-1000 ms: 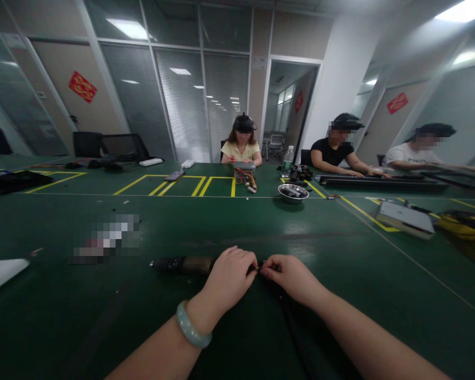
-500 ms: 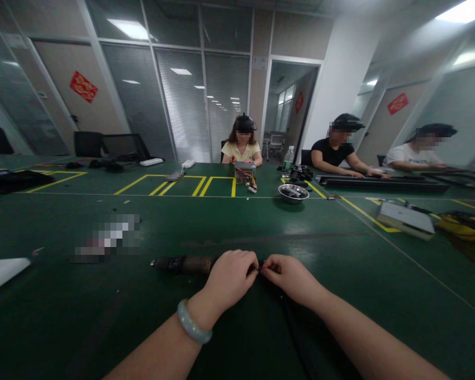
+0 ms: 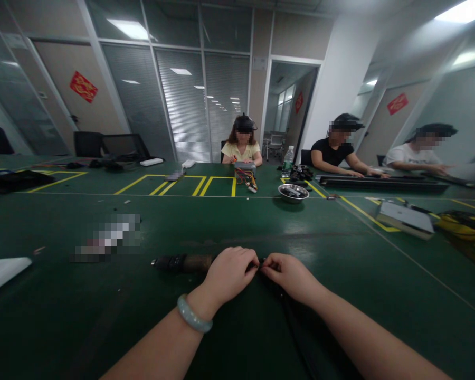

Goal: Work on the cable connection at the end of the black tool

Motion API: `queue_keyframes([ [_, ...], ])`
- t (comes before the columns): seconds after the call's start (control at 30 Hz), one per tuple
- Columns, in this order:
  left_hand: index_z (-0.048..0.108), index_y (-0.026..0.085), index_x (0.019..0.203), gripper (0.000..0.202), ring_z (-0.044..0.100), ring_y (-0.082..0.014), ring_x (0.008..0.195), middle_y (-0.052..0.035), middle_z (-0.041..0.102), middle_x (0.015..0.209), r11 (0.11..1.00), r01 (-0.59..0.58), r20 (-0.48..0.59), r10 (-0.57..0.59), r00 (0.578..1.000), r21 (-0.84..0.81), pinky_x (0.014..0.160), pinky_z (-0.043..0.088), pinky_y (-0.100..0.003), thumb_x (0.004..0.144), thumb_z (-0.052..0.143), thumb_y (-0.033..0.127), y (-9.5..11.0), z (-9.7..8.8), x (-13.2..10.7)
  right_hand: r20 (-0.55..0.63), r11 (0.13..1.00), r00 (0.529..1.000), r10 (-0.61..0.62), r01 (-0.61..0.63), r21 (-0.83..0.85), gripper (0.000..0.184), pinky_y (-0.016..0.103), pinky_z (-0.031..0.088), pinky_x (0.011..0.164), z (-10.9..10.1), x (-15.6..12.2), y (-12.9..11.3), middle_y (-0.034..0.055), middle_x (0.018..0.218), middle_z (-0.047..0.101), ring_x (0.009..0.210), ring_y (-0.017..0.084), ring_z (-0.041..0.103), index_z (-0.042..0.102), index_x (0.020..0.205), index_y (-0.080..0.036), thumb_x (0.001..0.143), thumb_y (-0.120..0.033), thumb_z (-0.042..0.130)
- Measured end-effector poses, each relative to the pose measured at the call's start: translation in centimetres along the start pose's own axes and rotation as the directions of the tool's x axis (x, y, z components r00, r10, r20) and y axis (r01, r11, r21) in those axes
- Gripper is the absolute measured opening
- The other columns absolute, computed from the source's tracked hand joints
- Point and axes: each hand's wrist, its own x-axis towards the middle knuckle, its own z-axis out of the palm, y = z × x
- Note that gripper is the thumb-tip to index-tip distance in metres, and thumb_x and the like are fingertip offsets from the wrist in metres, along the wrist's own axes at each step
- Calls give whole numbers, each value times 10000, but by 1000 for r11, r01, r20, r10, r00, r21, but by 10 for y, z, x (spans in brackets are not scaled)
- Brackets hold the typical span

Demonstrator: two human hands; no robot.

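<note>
Two narrow pinches of fingers (image 3: 251,258), anything held unclear — left hand (image 3: 230,270) beside dark cylinder (image 3: 184,263), right hand (image 3: 288,275) near black cord (image 3: 295,327)

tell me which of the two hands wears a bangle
The left hand: it wears a pale bangle, while the right hand is bare.

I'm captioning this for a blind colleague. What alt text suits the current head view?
A person's left hand and right hand nearly meet at the fingertips over a green table; anything they hold is too small to tell. A dark cylindrical object extends from behind the left hand; three co-workers sit beyond.
</note>
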Motion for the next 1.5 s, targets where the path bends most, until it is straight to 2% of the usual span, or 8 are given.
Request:
queue_keyframes([
  [0.47,597,219,872,33,574,-194,861,8,633,870,1000,19,-30,-20,999,-9,789,420,-338,847,583,203,-1,7,1,0,1000,1000,-19,19,21,142,223,380,615,2,2,4,-7,792,684,688,129,588,669,864,-205,864,-295,558],
  [0.77,592,216,904,103,571,-195,883,-2,632,909,999,32,-26,-32,999,-30,823,417,-346,817,589,162,3,4,-1,7,1000,1000,-14,14,6,139,222,368,597,1,2,1,-17,782,689,678,125,592,678,864,-216,861,-295,564],
  [0.93,573,229,994,180,578,-195,904,2,623,939,998,62,-35,-62,997,-8,823,424,-350,828,601,163,2,7,-1,6,1000,1000,-14,14,7,141,222,362,586,1,1,2,-20,773,684,666,122,588,672,857,-218,864,-302,560],
  [1.07,578,216,937,111,585,-198,897,-5,628,926,998,58,-33,-58,998,0,820,439,-356,838,604,174,0,10,-1,-6,1000,1000,-13,13,-1,137,223,361,594,2,1,2,-15,787,685,678,126,585,671,858,-217,861,-301,562],
  [1.17,595,216,904,88,585,-198,960,-8,646,981,1000,19,-55,-20,998,-18,913,428,-387,842,598,154,1,9,-1,-16,1000,1000,-17,17,-6,137,223,364,604,3,2,3,-13,794,686,682,126,581,671,862,-218,862,-295,558],
  [1.27,614,223,898,105,560,-189,1071,1,648,1072,1000,-15,-107,15,994,-1,1072,311,-439,846,590,135,3,8,-2,-26,1000,999,-26,25,-14,134,224,362,606,3,3,4,-10,794,685,684,127,580,671,863,-217,859,-291,560],
  [1.33,623,230,911,123,548,-183,1103,10,645,1100,1000,-18,-125,19,992,6,1111,253,-450,848,585,131,4,8,-3,-30,999,999,-28,28,-19,129,224,361,609,4,3,5,-12,789,684,685,127,580,672,857,-217,855,-287,563],
  [1.5,631,232,923,123,582,-184,972,5,658,1000,999,35,-79,-38,996,-38,952,407,-383,846,594,143,4,10,-3,-19,999,999,-41,41,-8,134,226,366,624,3,3,4,-12,806,690,705,132,587,682,862,-223,853,-285,563],
])
